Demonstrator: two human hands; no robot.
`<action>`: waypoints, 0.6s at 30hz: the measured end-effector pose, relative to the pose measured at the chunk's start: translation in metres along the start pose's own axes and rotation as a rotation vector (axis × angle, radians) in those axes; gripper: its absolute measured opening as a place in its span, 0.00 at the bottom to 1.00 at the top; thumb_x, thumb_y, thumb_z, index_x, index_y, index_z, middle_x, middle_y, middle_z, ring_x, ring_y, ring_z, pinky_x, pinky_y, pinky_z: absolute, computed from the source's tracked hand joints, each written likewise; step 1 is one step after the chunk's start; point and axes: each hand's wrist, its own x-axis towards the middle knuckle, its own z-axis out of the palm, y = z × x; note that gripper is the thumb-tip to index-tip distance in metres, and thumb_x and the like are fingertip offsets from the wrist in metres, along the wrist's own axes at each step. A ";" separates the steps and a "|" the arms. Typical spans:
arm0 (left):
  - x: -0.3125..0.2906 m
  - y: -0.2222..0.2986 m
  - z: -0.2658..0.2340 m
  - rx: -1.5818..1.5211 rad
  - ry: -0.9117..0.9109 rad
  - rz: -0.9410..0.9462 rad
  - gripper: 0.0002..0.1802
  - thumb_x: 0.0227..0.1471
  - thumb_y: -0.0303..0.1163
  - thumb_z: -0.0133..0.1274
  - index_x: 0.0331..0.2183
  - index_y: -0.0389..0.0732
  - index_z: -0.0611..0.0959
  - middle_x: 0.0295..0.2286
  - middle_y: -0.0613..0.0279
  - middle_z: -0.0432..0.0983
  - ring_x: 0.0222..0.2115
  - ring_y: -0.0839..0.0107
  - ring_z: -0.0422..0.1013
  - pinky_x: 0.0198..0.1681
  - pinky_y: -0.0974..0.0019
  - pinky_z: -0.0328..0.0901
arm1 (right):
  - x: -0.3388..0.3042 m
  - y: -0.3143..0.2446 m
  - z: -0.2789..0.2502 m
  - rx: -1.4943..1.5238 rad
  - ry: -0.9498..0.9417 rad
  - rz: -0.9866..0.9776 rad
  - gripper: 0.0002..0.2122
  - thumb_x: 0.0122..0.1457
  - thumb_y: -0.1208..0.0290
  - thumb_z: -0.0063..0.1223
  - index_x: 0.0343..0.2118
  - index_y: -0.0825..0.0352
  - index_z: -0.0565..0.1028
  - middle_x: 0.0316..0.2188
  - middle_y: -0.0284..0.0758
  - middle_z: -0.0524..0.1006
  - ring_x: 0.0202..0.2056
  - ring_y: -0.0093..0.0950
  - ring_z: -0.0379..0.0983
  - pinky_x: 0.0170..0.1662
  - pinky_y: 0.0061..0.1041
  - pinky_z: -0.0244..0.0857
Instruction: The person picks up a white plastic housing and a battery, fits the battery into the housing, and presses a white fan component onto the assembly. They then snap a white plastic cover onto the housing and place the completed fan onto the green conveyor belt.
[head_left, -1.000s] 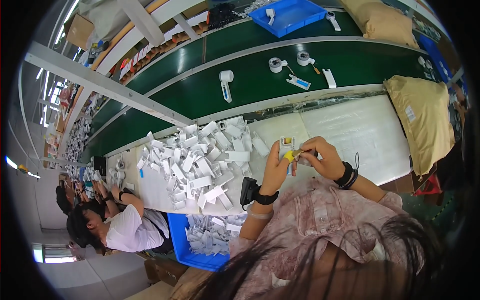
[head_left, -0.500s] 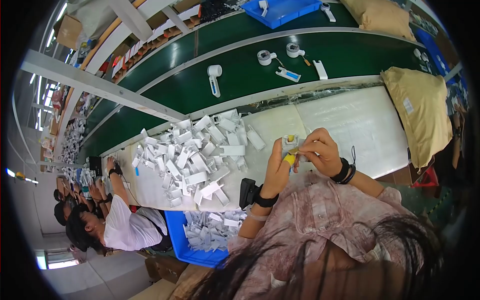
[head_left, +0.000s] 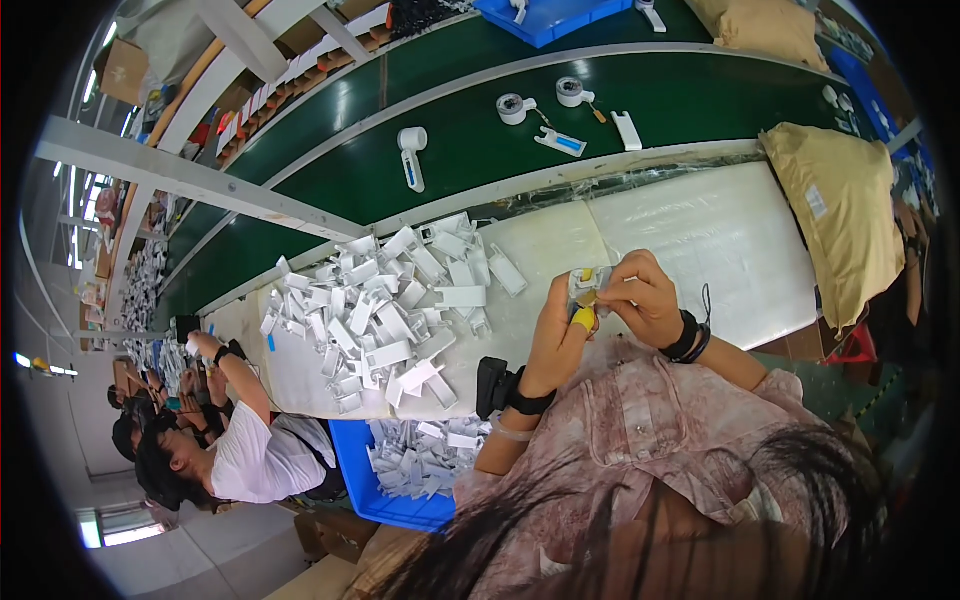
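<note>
In front of my chest, my left hand (head_left: 556, 338) is closed around a small white plastic housing (head_left: 577, 277) with a yellow patch inside it. A bright yellow piece (head_left: 584, 318) shows by my left thumb; whether it is a finger cover or a separate part, I cannot tell. My right hand (head_left: 643, 301) is closed too, its fingertips pinching a small yellowish-brown piece (head_left: 590, 298) against the housing. My fingers partly hide both. To the left of my hands lies a heap of white plastic housings (head_left: 385, 315) on the pale worktable (head_left: 700, 235).
A green conveyor belt (head_left: 330, 180) beyond the table carries white handheld fan parts (head_left: 412, 160). A blue bin (head_left: 360, 490) of white pieces stands below the table edge. A tan sack (head_left: 835, 220) sits at the right. Co-workers (head_left: 260, 450) sit along the left.
The fan parts on the belt have shifted left. My hands stay almost in place, still working at the housing. A co-worker's arm at the left has moved.
</note>
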 end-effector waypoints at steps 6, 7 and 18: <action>-0.001 0.000 0.001 0.068 0.018 0.018 0.23 0.50 0.19 0.38 0.51 0.33 0.65 0.29 0.63 0.68 0.25 0.78 0.63 0.28 0.74 0.61 | 0.002 -0.001 -0.002 -0.039 0.003 -0.007 0.10 0.45 0.81 0.63 0.32 0.62 0.78 0.30 0.31 0.71 0.33 0.31 0.66 0.38 0.29 0.60; 0.000 0.000 0.001 0.098 0.023 0.031 0.23 0.50 0.19 0.38 0.50 0.33 0.65 0.29 0.63 0.68 0.25 0.78 0.63 0.28 0.74 0.61 | 0.002 -0.001 -0.002 -0.059 -0.005 -0.009 0.10 0.45 0.81 0.62 0.31 0.62 0.78 0.30 0.31 0.71 0.33 0.31 0.66 0.39 0.29 0.60; -0.002 -0.004 0.006 -0.045 0.028 0.061 0.21 0.51 0.21 0.35 0.49 0.33 0.66 0.26 0.63 0.67 0.24 0.79 0.63 0.27 0.73 0.62 | 0.002 -0.004 -0.001 -0.002 0.010 0.011 0.10 0.45 0.81 0.62 0.32 0.63 0.78 0.29 0.32 0.72 0.32 0.32 0.68 0.37 0.29 0.61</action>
